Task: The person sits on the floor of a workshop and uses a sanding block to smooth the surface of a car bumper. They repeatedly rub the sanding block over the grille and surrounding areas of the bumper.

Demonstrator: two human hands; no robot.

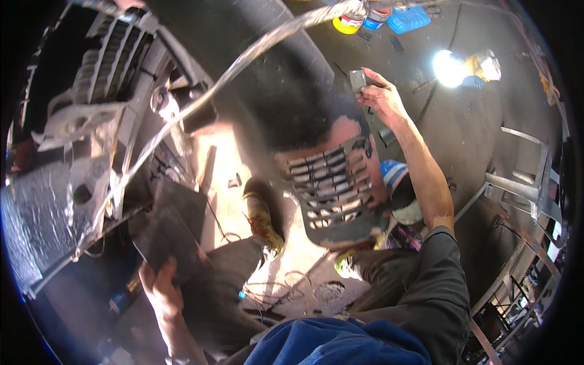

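Note:
A long dark plastic panel, shaped like a car bumper [274, 91], stretches from the top of the view toward my knees. Its near end has a slotted grille [331, 188] with reddish-pink patches around it. My right hand [382, 100] is closed on a small grey rectangular block [358, 80] beside the panel's right edge; whether the block touches the panel I cannot tell. Low on the left, my left hand [163, 289] grips the near end of a dark flat sheet [176, 216], slightly blurred. What the sheet is made of is unclear.
A whitish cable [243, 58] crosses above the panel. Bright lamp [450, 68] glares at upper right, near several cans and a blue container [409, 19]. A metal frame [517, 182] stands right, a blue-and-white tub [398, 182] beside the grille. Car parts [79, 128] crowd the left.

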